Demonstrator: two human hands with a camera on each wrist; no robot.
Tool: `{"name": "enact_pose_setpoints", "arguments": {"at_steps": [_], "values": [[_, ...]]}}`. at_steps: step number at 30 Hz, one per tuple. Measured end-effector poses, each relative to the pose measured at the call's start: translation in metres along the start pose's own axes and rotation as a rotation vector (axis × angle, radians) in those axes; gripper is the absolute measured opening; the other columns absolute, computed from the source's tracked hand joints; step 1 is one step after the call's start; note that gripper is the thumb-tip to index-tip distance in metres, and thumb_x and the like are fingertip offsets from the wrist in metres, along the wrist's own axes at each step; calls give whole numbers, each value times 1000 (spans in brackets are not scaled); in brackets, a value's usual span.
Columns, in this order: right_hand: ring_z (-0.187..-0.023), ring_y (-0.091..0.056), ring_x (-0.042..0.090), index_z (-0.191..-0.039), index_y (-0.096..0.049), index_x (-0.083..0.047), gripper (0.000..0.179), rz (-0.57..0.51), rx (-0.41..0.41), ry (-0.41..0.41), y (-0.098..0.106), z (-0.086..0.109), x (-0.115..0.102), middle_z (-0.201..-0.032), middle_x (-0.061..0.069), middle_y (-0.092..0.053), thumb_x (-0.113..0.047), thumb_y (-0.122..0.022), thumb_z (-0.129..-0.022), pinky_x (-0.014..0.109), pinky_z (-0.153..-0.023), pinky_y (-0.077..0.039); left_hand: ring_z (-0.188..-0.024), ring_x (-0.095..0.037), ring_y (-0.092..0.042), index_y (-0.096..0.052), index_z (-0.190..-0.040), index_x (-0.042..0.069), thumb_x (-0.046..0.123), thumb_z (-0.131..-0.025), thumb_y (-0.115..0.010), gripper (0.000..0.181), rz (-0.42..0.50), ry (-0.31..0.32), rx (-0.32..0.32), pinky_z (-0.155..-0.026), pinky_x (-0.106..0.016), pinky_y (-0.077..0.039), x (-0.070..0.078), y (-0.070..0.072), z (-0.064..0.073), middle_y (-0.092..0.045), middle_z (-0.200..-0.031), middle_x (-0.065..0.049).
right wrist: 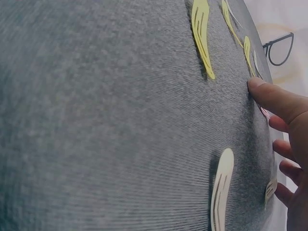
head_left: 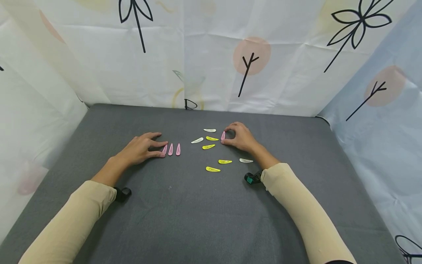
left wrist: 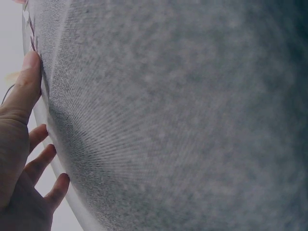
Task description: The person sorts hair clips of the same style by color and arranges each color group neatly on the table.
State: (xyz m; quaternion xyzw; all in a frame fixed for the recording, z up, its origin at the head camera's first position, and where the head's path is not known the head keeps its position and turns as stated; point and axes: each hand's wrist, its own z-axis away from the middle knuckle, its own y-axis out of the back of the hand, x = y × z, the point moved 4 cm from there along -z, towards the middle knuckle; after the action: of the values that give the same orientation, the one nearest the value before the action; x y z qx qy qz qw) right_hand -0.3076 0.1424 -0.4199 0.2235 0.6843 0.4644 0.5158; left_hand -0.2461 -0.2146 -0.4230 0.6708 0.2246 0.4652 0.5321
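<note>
My left hand (head_left: 141, 148) is partly closed, thumb and index finger pinching the leftmost pink clip (head_left: 164, 149); this clip is hard to make out in the left wrist view. Two further pink clips (head_left: 170, 149) lie just beside it on the grey worktop (head_left: 184, 220). A black mark (head_left: 190, 104) resembling a letter D is cut off by the worktop's rear edge; I cannot tell whether it is writing. Next lie two white clips (head_left: 197, 140) and four yellow clips (head_left: 208, 147). My right hand (head_left: 242, 138) is partly closed, pinching the fourth pink clip (head_left: 223, 135) between thumb and index finger; the thumb mostly hides it in the right wrist view, whose lower edge cuts off a third white clip (right wrist: 221, 187)
</note>
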Motion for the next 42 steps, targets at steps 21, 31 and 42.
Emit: {"name": "enact_pose_setpoints", "arguments": {"at_steps": [21, 31, 42], "values": [[-129, -47, 34, -126, -68, -5, 53, -17, -35, -12, 0, -6, -5, -133, 18, -56, -31, -83, -82, 50, -108, -34, -138, -44, -38, -61, -137, 13, 35, -89, -75, 55, 6, 0, -8, -104, -68, -29, -1, -1, 1, -42, -150, -24], [-130, -46, 34, -125, -68, -4, 54, 20, -39, 98, -1, -6, -30, -132, 18, -57, -32, -83, -81, 53, -108, -33, -139, -43, -37, -61, -137, 14, 38, -88, -75, 57, 4, 12, -15, -103, -70, -27, 1, 1, 0, -42, -150, -23], [-126, -49, 27, -122, -71, -9, 51, 44, -76, 186, -21, -10, -65, -130, 12, -58, -35, -85, -80, 54, -101, -38, -139, -45, -37, -60, -138, 14, 39, -89, -74, 57, -12, 23, -27, -103, -71, -28, 2, 1, 0, -42, -151, -24]]}}
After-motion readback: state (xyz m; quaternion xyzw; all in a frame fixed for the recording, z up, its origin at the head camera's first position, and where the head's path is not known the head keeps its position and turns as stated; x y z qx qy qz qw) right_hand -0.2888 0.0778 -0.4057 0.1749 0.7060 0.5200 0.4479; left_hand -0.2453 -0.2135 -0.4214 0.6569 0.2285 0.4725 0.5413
